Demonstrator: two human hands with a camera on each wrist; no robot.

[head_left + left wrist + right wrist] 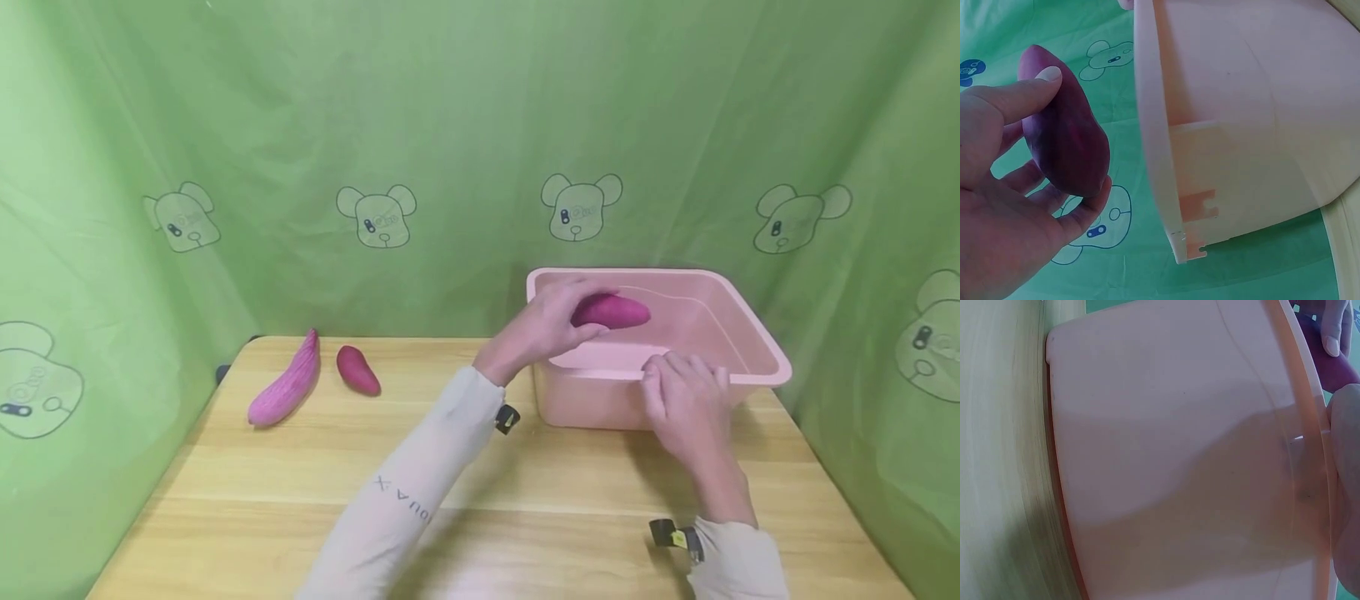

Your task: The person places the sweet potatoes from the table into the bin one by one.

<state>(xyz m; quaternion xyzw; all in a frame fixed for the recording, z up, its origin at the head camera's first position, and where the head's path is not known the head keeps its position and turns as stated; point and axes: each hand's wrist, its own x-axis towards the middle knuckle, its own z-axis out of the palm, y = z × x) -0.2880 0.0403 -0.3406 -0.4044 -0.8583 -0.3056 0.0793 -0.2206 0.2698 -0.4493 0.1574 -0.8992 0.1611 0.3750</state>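
- Hanging round the table from 9 o'clock through 12 to 3 o'clock, a green sheet [465,100] carries printed cartoon mouse heads [375,221]
- Below it lies a wooden table [225,500], pale and grained, its middle serving as the clock's centre in the head view
- At 1 to 2 o'clock stands a pink bin [592,408], upright on the tabletop, its opening facing up
- Two pale sleeves [408,483] enter from the 6 o'clock side, the left one marked with dark letters
- At about 5 o'clock on the bin's rim, the right hand [690,404] grips the near edge, fingers curled over it
- Towards 9 o'clock of the opening, the left hand [551,321] holds a purple sweet potato [618,312] between thumb and fingers, above the rim
- Out at 10 o'clock rests a long streaked eggplant [288,383], narrow end pointing to 1 o'clock
- Just beside it, at the eggplant's 3 o'clock, lies a smaller reddish sweet potato [357,371], apart from it
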